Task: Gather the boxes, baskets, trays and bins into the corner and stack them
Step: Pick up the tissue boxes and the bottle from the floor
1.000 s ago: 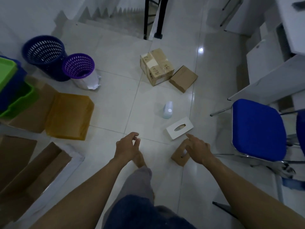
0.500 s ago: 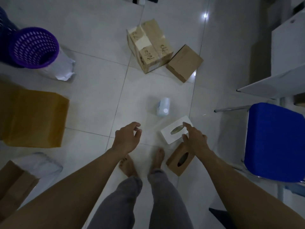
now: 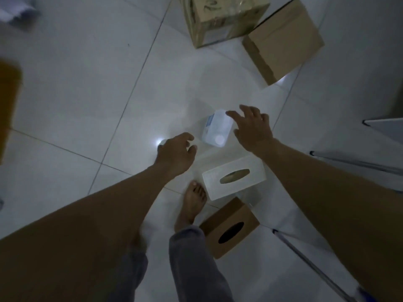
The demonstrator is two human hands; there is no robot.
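A small translucent white container [image 3: 214, 128] lies on the tiled floor between my hands. My right hand [image 3: 253, 128] hovers at its right side with spread fingers, holding nothing. My left hand [image 3: 175, 153] hangs just left of it, fingers loosely curled and empty. Nearer to me lies a white tissue box [image 3: 234, 178] with an oval slot, and below it a brown tissue box [image 3: 229, 228]. Farther off stand a taped cardboard box [image 3: 220, 16] and a plain cardboard box [image 3: 283, 42].
An orange-brown box [image 3: 7, 101] shows at the left edge. Metal chair legs [image 3: 357, 163] and a white furniture edge [image 3: 383, 127] close off the right side. My bare foot [image 3: 193, 203] stands beside the white tissue box.
I have stepped forward and bent lower. Both hands moved from beside the tissue boxes out to the small white container. The baskets have left the view.
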